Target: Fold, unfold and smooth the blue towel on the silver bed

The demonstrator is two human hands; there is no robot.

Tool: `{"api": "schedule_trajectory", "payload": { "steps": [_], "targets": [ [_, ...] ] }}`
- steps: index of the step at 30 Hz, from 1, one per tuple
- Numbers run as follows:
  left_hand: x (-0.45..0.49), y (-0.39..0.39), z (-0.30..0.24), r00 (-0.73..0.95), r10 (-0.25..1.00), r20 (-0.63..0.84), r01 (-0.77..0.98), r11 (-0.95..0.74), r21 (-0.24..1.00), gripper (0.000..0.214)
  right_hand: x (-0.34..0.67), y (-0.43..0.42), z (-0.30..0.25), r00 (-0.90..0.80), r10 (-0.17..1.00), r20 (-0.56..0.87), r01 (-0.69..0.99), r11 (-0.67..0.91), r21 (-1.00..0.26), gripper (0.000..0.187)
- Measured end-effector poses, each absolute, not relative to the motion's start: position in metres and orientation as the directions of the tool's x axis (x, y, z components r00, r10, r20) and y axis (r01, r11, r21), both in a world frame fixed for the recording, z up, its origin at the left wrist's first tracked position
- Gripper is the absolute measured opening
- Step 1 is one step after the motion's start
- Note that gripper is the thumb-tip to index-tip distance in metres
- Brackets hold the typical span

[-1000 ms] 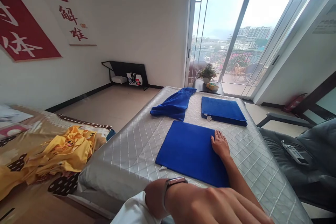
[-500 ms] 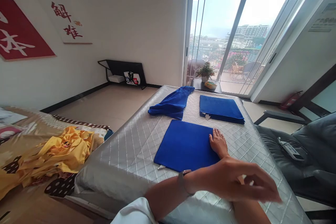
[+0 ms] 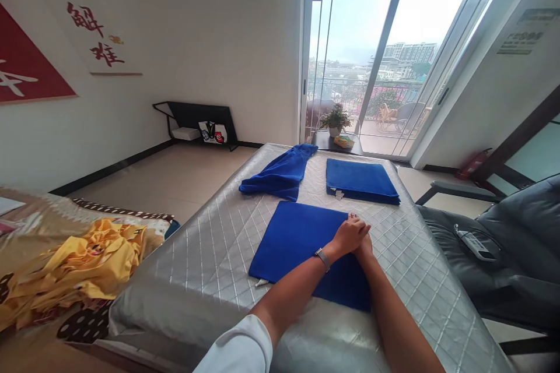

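Observation:
A folded blue towel (image 3: 297, 239) lies flat on the silver quilted mattress (image 3: 210, 262) in front of me. My left hand (image 3: 349, 233), with a watch on its wrist, reaches across to the towel's far right edge, fingers together and curled down on that edge. My right hand (image 3: 364, 250) lies just beneath and behind it on the same edge, mostly covered, so its fingers are hidden. Farther back lie a second folded blue towel (image 3: 359, 180) on the right and a crumpled blue towel (image 3: 280, 173) on the left.
A yellow cloth (image 3: 83, 268) lies heaped on a patterned bed at the left. A dark massage chair (image 3: 503, 245) with a remote stands at the right. Behind the mattress are a small table with a potted plant (image 3: 335, 122) and glass balcony doors.
My left hand has swung from close to the camera out across the towel and come down over my right hand at the right edge. The view has shifted slightly right.

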State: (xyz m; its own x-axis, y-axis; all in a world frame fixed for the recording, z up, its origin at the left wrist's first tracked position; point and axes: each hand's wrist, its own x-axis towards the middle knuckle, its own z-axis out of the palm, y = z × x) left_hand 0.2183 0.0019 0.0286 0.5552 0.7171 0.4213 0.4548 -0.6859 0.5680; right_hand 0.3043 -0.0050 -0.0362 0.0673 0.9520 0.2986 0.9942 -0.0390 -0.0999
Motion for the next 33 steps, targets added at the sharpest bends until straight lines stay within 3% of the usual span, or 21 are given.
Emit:
{"api": "schedule_trajectory", "payload": {
  "steps": [4,8,16,25,33],
  "targets": [
    [0.203,0.015,0.011,0.483,0.772,0.414,0.538,-0.635,0.555,0.03,0.303,-0.008,-0.023,0.119,0.981,0.151,0.99,-0.104,-0.1,0.061],
    [0.185,0.024,0.002,0.517,0.748,0.416,0.566,-0.663,0.49,0.031,0.294,-0.01,-0.007,0.151,0.988,0.02,0.984,-0.148,-0.099,0.061],
    [0.142,0.039,-0.011,0.572,0.771,0.28,0.729,-0.634,0.258,0.053,0.289,-0.009,0.0,0.198,0.98,0.014,0.97,-0.194,-0.148,0.065],
    [0.049,0.07,-0.008,0.366,0.916,0.164,0.9,-0.394,0.189,0.062,0.289,-0.008,0.001,0.215,0.976,-0.014,0.965,-0.215,-0.154,0.065],
    [0.017,0.076,-0.012,0.291,0.934,0.208,0.931,-0.326,0.161,0.064,0.289,-0.01,0.003,0.217,0.976,0.0,0.967,-0.214,-0.14,0.065]
  ]
}}
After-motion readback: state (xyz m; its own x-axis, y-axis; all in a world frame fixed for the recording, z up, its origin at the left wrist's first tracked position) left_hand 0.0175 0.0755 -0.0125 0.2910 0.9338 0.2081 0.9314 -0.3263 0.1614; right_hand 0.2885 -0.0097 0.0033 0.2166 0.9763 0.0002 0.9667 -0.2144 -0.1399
